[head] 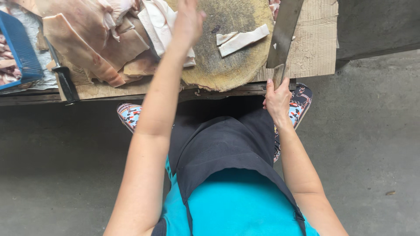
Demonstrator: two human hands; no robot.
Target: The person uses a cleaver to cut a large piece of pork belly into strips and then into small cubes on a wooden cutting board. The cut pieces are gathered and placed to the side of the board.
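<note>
Right hand grips cleaver at block edge (floor beyond).

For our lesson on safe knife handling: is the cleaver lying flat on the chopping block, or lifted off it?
Lifted. The right hand grips the cleaver by its handle, and the blade slants over the round wooden block's right edge rather than lying on it.

Right hand grips a cleaver; left hand reaches toward meat strips.

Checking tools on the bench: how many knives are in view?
2. A cleaver is held in the right hand, its blade over the round chopping block. A black-handled knife lies at left beside the meat pile. Others may be hidden under it.
</note>
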